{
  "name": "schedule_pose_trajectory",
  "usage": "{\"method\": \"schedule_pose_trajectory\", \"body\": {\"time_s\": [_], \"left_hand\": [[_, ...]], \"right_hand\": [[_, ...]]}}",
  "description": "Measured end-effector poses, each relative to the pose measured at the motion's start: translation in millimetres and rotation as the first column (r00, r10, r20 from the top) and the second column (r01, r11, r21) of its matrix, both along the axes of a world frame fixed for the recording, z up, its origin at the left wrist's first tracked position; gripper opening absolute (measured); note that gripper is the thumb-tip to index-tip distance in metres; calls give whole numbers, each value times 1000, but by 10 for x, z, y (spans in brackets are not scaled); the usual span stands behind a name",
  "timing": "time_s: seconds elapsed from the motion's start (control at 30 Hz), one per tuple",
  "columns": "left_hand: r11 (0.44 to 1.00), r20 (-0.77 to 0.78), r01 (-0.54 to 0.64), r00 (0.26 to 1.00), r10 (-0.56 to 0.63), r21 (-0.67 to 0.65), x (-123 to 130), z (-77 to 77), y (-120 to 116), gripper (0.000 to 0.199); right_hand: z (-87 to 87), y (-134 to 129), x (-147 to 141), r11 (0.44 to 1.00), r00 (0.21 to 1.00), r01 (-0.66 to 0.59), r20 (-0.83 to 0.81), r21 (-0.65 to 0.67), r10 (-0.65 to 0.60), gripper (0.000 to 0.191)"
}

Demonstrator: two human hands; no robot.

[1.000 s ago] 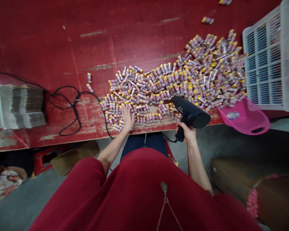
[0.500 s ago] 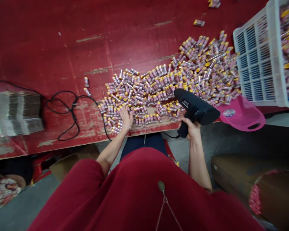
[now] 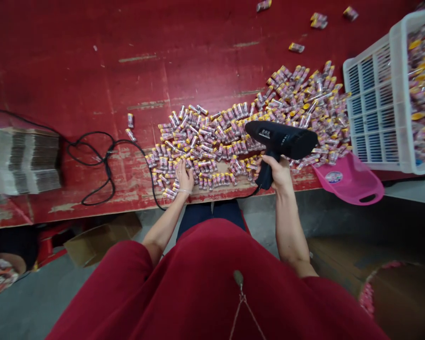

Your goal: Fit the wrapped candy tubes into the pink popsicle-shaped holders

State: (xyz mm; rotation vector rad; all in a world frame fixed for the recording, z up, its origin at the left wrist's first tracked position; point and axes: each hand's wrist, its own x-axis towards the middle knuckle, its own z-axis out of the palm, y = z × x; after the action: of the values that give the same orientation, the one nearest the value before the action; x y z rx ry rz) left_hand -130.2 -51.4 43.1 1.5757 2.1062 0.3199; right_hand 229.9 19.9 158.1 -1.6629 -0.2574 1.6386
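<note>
Matt blk plastic heat gun (image 3: 281,139), rough red-painted wood tbl (image 3: 74,61) (paint chipped), glossy pink scoop (image 3: 349,182)

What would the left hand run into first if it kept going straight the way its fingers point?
The left hand would meet the small pink-and-yellow tubes first. Its fingertips seem to be at the near edge of the pile already, though depth is hard to judge from this view.

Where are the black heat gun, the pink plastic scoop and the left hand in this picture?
Black heat gun (image 3: 281,134): head view, on the barrel.
Pink plastic scoop (image 3: 354,185): head view, on the inner surface.
Left hand (image 3: 184,178): head view, on the back of the hand.
</note>
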Motion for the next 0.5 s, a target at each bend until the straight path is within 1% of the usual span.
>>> {"method": "schedule_pose_trajectory", "body": {"time_s": [0.1,0.2,0.27,0.3,0.37,0.43,0.5], "left_hand": [[999,27,-26,999,26,19,28,20,96,62],[997,22,-43,999,42,61,62,36,230,61],[995,13,-24,1000,23,101,100,26,365,61],[993,14,-9,1000,7,117,128,9,457,61],[990,28,29,999,-33,135,211,-58,704,60],[987,54,77,995,-86,144,332,-172,1040,57],[978,91,146,983,-161,152,491,-324,1446,55]], "right_hand": [[-207,274,-66,998,999,23,24,55,-25,31],[-426,505,-107,995,994,81,72,51,-85,32],[-510,605,-84,994,991,99,82,48,-103,33],[-523,634,-57,995,992,93,79,46,-96,33],[-493,650,13,999,999,34,40,24,-35,32],[-408,626,88,999,998,-54,-36,-8,53,32],[-307,582,151,991,984,-133,-123,-26,129,33]]}}
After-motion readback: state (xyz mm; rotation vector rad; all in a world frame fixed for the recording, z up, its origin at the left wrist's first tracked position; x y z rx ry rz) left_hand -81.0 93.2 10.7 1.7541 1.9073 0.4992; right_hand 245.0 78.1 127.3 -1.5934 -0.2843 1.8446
